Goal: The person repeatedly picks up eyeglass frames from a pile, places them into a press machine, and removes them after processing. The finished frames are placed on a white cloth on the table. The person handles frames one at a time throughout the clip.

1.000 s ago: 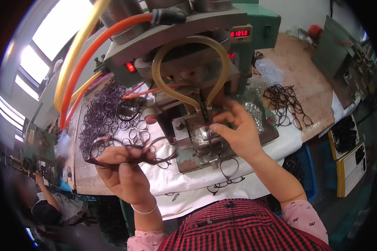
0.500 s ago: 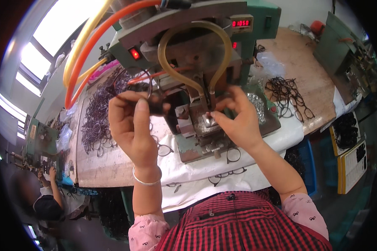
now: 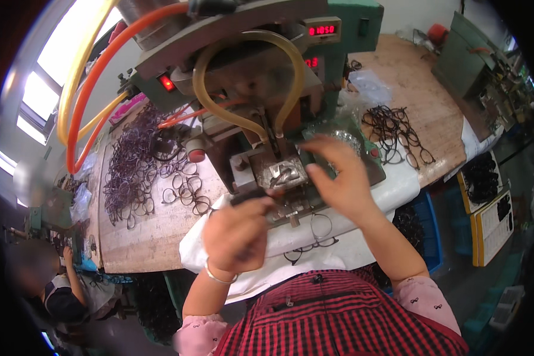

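Observation:
My left hand [image 3: 234, 237], smeared by motion, is closed in front of the machine's base. Dark material sticks out above its fingers, too blurred to name. My right hand [image 3: 344, 184] hovers just right of the metal work fixture [image 3: 286, 173], thumb and fingers apart and nothing between them. The fixture sits under the head of a green press-like machine [image 3: 353, 56], with a yellowish hose loop [image 3: 199, 83] hanging before it. Below the fixture, a thin eyeglass frame [image 3: 321, 226] rests on the white sheet [image 3: 344, 258]; another dark eyeglass frame [image 3: 292, 257] lies nearer me.
A heap of eyeglass frames [image 3: 127, 172] covers the table's left side; a smaller pile [image 3: 397, 132] lies at right. A red-topped button [image 3: 196, 155] sits left of the fixture. An orange hose [image 3: 77, 118] arcs at upper left. Another person [image 3: 65, 296] works at far left.
My left hand has come down and right from beside the machine head, where it held up an eyeglass frame. My right hand has drawn back from the fixture, its fingers parting. The view has shifted slightly.

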Available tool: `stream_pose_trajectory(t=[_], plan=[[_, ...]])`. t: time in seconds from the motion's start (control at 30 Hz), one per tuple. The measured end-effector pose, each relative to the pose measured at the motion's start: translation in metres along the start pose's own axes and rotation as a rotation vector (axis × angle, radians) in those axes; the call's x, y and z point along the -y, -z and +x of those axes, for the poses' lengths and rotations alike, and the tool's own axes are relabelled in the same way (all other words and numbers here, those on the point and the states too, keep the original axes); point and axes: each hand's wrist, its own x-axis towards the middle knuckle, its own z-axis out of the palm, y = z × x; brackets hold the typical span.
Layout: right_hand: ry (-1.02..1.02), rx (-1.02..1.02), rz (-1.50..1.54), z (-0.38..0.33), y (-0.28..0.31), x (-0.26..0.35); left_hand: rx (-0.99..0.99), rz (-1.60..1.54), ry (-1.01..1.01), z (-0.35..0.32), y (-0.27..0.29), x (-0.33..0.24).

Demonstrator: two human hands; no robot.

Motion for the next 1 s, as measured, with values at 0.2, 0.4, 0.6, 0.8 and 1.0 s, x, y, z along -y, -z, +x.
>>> stream_pose_trajectory(t=[0.2, 0.4, 0.6, 0.8, 1.0], plan=[[-0.153, -0.027, -0.590, -0.035, 0.004, -0.105, 0.153, 0.218, -0.398, 0.013, -0.029, 0.013], [-0.320, -0.115, -0.307, -0.024, 0.008, -0.118, 0.271, 0.182, -0.367, 0.016, -0.030, 0.015], [-0.445, -0.127, -0.036, -0.029, 0.008, -0.120, 0.177, 0.080, -0.348, 0.009, -0.033, 0.018], [-0.396, -0.133, 0.016, -0.039, 0.001, -0.123, -0.188, 0.410, 0.385, -0.076, 0.010, 0.034], [-0.463, -0.097, 0.109, -0.016, -0.015, -0.101, 0.268, 0.620, 0.628, -0.144, 0.042, 0.114]])
